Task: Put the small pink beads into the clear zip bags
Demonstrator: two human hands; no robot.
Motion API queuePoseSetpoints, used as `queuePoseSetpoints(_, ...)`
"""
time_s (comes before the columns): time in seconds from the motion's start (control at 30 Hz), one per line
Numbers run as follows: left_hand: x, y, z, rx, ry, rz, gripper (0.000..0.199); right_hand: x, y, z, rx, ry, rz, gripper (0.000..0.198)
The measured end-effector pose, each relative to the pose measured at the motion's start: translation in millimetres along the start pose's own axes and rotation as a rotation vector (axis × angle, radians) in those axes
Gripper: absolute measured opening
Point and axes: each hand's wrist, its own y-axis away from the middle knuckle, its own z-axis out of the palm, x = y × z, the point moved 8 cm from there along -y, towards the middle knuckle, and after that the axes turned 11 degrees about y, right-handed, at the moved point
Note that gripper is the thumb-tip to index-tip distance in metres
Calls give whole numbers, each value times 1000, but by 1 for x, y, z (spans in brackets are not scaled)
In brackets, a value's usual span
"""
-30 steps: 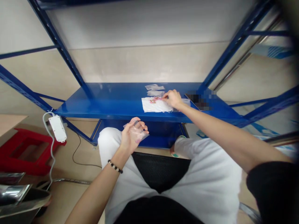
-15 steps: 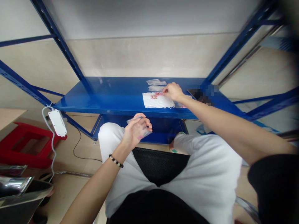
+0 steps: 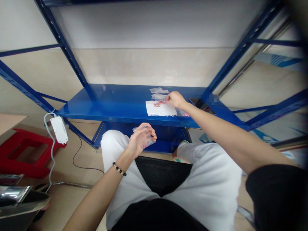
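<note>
My left hand is curled round a small clear plastic bag, held above my lap; a few pink bits show at its lower end. On the blue shelf, my right hand has its fingertips pinched at the right side of a pile of small pink and brownish pieces. That pile lies on a white cloth. Whether a piece is between those fingertips is too small to see. Behind the cloth lie flat clear bags. Another bag with pink pieces sits partly under my right forearm.
The blue shelf has uprights at both ends and a lower level. A dark flat phone-like thing lies at its right. On the left hangs a white power strip with a cable, near a red stool.
The view has tilted and shifted slightly, so the shelf appears lower. My right hand remains at the pile with its fingers pinched, and my left hand still holds the bag.
</note>
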Motion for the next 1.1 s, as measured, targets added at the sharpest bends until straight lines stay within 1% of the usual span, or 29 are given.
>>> queuePoseSetpoints(0.07,-6,-2,-5,17,-70,-13,24,2,7,-18,-2,-56,33,12)
queuePoseSetpoints(0.13,-12,-3,-11,35,-208,-25,26,1,24,-43,61,-168,60,15)
queuePoseSetpoints(0.2,-19,-4,-12,23,-390,-29,28,-3,55,-66,133,-351,83,11)
queuePoseSetpoints(0.27,-26,-3,-8,-40,-566,-24,28,-18,102,-79,157,-546,78,7)
queuePoseSetpoints(0.33,-35,1,-2,-117,-713,-15,26,-41,158,-75,102,-779,68,13)
queuePoseSetpoints(0.37,-39,4,0,-149,-776,-11,24,-56,186,-66,35,-889,66,16)
queuePoseSetpoints(0.43,-49,10,2,-185,-883,1,20,-77,237,-48,-25,-1030,115,22)
queuePoseSetpoints(0.5,-59,16,3,-213,-962,6,17,-86,275,-32,14,-1070,187,25)
queuePoseSetpoints(0.53,-65,19,3,-226,-994,0,17,-87,287,-25,49,-1067,224,26)
queuePoseSetpoints(0.6,-75,23,6,-255,-1031,-32,18,-84,300,-16,113,-1044,265,26)
queuePoseSetpoints(0.67,-82,26,8,-276,-1029,-69,20,-82,301,-14,142,-1018,261,24)
queuePoseSetpoints(0.77,-87,25,10,-288,-962,-108,24,-87,297,-19,127,-949,182,19)
queuePoseSetpoints(0.83,-90,23,8,-276,-891,-144,29,-93,296,-23,106,-893,130,17)
queuePoseSetpoints(0.9,-94,22,3,-228,-787,-196,33,-96,297,-26,87,-880,109,18)
queuePoseSetpoints(0.97,-100,22,-2,-164,-652,-268,35,-95,299,-28,82,-921,124,25)
queuePoseSetpoints(1.03,-103,24,-2,-110,-470,-326,33,-89,298,-31,107,-981,163,32)
queuePoseSetpoints(1.1,-102,27,5,-70,-266,-367,30,-79,297,-32,136,-1024,218,38)
